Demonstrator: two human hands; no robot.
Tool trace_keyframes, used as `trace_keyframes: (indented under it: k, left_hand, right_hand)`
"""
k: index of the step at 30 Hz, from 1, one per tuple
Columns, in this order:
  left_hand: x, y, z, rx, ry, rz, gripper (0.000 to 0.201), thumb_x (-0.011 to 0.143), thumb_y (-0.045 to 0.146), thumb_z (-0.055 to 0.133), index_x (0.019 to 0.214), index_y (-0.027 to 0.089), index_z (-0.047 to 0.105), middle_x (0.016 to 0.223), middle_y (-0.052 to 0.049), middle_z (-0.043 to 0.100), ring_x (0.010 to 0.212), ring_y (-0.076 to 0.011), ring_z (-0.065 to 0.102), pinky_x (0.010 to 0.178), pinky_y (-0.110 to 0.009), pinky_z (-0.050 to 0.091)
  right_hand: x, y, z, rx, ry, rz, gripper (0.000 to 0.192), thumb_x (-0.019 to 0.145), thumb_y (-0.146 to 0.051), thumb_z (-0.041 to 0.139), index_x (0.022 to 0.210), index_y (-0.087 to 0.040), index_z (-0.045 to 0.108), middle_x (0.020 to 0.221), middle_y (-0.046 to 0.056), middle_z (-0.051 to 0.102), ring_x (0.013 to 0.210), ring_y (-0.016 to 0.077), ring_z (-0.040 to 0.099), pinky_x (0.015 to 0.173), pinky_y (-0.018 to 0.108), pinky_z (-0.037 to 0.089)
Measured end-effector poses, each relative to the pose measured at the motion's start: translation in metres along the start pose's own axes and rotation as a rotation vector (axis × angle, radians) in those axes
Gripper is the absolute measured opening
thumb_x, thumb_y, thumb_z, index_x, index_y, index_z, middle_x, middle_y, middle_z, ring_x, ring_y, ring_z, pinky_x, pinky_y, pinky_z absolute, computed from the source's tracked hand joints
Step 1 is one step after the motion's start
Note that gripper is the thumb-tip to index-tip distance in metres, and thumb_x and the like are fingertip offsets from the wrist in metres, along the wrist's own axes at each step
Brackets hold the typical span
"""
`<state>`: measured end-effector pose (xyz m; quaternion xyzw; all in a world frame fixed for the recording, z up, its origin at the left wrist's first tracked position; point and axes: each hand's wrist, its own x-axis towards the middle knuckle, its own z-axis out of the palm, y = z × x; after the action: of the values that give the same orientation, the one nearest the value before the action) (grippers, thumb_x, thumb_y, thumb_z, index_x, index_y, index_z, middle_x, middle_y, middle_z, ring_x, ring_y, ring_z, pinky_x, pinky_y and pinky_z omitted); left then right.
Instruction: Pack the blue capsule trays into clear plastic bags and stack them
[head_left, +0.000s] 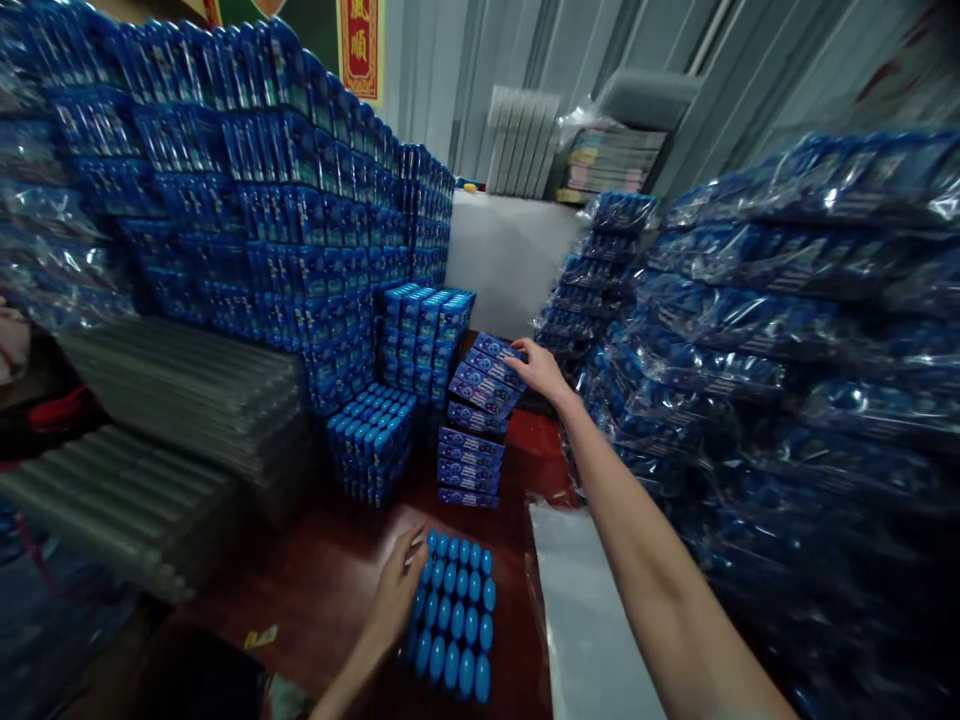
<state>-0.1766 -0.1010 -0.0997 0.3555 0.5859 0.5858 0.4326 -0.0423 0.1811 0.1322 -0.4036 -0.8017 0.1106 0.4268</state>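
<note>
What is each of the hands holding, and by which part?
The right hand grips the top blue pack of a short stack by its right end. The left hand rests on the left edge of a block of blue capped tubes without lifting it.

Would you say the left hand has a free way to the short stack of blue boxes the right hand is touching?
Probably yes: the left hand rests on the upright blue packs, and only bare red table lies before the stack of blue boxes.

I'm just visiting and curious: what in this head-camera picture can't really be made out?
- Print on the blue packs under the right hand: too small.
- Left hand palm on the blue capped block: turned away.
- Wrapped bundles, right: blurred, plastic glare.
- Person at the left edge: cut off.
</note>
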Motion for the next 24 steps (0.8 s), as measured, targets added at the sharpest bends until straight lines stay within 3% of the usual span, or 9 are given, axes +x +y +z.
trace_keyframes:
  k: [2,4,11,14,18,21,24]
  left_hand:
    - [-0.005,-0.002,0.0,-0.011,-0.016,0.019,0.058,0.079,0.055,0.051,0.122,0.016,0.052,0.127,-0.013,0.057,0.117,-0.0259,0.054,0.099,-0.039,0.044]
    - [-0.009,-0.004,-0.002,-0.005,-0.015,0.022,0.055,0.08,0.054,0.051,0.12,0.017,0.053,0.126,-0.012,0.058,0.116,-0.0256,0.054,0.098,-0.038,0.044]
    - [0.0,0.015,-0.012,0.055,-0.005,0.079,0.048,0.078,0.051,0.051,0.112,0.017,0.059,0.119,-0.011,0.063,0.113,-0.0261,0.057,0.096,-0.038,0.045]
    - [0.009,0.025,-0.01,0.081,-0.033,0.117,0.047,0.079,0.05,0.05,0.11,0.016,0.06,0.114,-0.011,0.065,0.105,-0.0262,0.06,0.094,-0.039,0.045]
    - [0.015,0.03,-0.001,0.081,-0.074,0.135,0.046,0.082,0.05,0.048,0.109,0.016,0.061,0.106,-0.01,0.067,0.1,-0.0243,0.061,0.089,-0.035,0.046]
    - [0.015,0.028,0.009,0.066,-0.084,0.166,0.045,0.082,0.049,0.048,0.109,0.015,0.062,0.105,-0.01,0.067,0.102,-0.0246,0.059,0.09,-0.036,0.045]
    - [0.015,0.024,0.015,0.069,-0.089,0.184,0.043,0.084,0.048,0.048,0.11,0.017,0.061,0.112,-0.011,0.064,0.103,-0.0247,0.059,0.091,-0.037,0.045]
  right_hand:
    - [0.02,0.001,0.001,0.023,-0.075,0.034,0.015,0.073,-0.029,0.059,0.081,-0.017,0.062,0.076,0.004,0.065,0.077,0.0196,0.059,0.075,0.034,0.047]
    - [0.025,0.002,0.004,0.035,-0.065,0.032,0.015,0.072,-0.027,0.056,0.081,-0.016,0.061,0.071,0.003,0.064,0.069,0.0166,0.058,0.069,0.03,0.047]
    - [0.024,0.012,0.006,-0.025,-0.043,0.088,0.031,0.077,-0.024,0.046,0.102,-0.012,0.06,0.084,0.006,0.066,0.074,0.0149,0.059,0.073,0.029,0.047]
    - [0.036,0.016,0.0,-0.067,-0.141,0.125,0.03,0.077,-0.021,0.047,0.099,-0.009,0.065,0.079,0.006,0.068,0.065,0.013,0.058,0.067,0.026,0.047]
    - [0.05,0.011,-0.009,-0.153,-0.337,0.121,0.015,0.069,-0.018,0.063,0.079,-0.011,0.072,0.063,0.001,0.067,0.056,0.0114,0.056,0.06,0.022,0.045]
    - [0.051,0.0,-0.011,-0.252,-0.393,0.086,0.005,0.066,-0.015,0.067,0.069,-0.014,0.071,0.06,-0.001,0.066,0.06,0.0128,0.059,0.061,0.021,0.044]
    - [0.041,-0.016,-0.01,-0.365,-0.285,0.046,0.012,0.075,-0.016,0.059,0.077,-0.013,0.07,0.077,0.007,0.069,0.079,0.0193,0.061,0.072,0.026,0.044]
